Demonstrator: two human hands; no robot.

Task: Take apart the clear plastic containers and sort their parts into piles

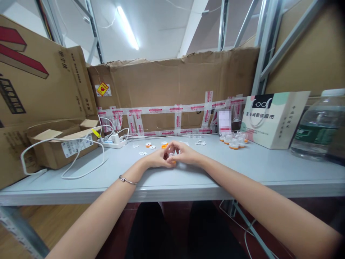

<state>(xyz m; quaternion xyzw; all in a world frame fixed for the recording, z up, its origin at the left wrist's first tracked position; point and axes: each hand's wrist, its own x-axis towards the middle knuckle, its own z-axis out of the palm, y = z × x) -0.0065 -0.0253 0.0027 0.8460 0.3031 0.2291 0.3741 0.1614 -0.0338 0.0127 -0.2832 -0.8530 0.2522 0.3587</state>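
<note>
Small clear piece (171,159) with an orange underside: pinched between both hands at table centre, just above the grey table (188,181).

- Nearest: bracelet (127,180) on the left wrist, at the table's front edge.
- Left hand (157,158): fingers curled in, tips closed on the small clear piece from 9 o'clock.
- Right hand (185,154): fingers bent, tips closed on it from 3 o'clock. The two hands touch.
- Step in hand, as I judge it: fingertip work on the one piece, perhaps pressing two parts together. The piece is too small and too covered to say which.
- The next move would call for a steady fine pinch, the parts being tiny and light.
- Just past the hands at 12 o'clock: loose orange rings (148,144) and clear bits (142,153).
- At 2 o'clock: cluster of orange-based pieces (234,141), paper bag (272,120) behind it, water bottle (320,126) further right.
- At 10 o'clock: power strip (113,143), white cable (81,169), open carton (54,144).
- Farthest: taped cardboard wall (175,82).
</note>
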